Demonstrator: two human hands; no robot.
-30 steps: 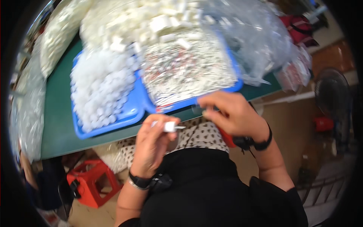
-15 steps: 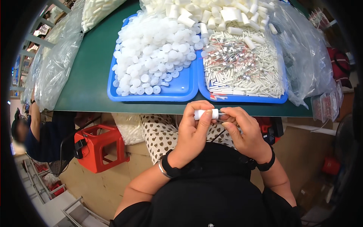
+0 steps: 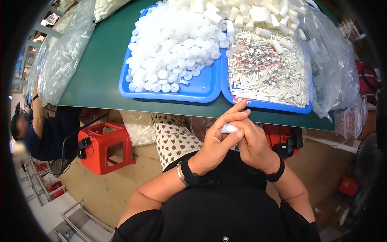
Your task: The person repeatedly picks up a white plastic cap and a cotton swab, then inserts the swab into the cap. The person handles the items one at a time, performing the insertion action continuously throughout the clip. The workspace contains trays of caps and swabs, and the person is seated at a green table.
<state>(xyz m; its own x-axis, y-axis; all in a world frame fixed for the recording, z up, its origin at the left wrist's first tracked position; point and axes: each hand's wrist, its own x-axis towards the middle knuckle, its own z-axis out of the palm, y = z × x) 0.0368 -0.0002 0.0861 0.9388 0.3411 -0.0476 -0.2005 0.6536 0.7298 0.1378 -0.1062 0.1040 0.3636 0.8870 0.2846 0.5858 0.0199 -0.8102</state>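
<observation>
A short white plastic cylinder (image 3: 229,128) is held tilted between my two hands, above my lap and just off the table's near edge. My left hand (image 3: 215,145) is closed round it, thumb on the near side and fingers along the far side. Against its right end presses my right hand (image 3: 258,147), closed, its fingers meeting those of the left. That end of the cylinder is hidden by the fingers. Beyond the hands, a blue tray (image 3: 169,96) carries a heap of translucent white discs (image 3: 177,52). The blue tray on the right (image 3: 282,107) holds many thin white sticks (image 3: 270,68) with reddish wires among them.
White foam cylinders (image 3: 258,16) are piled behind the trays on the green table (image 3: 96,68). Clear plastic bags (image 3: 68,52) lie at left, with another plastic bag (image 3: 334,76) at right. A red stool (image 3: 107,147) stands on the floor; a person (image 3: 40,129) sits at far left.
The hands have come closer together, my right hand closing over the cylinder's right end. The cylinder now tilts and is more covered. The view has shifted slightly.
</observation>
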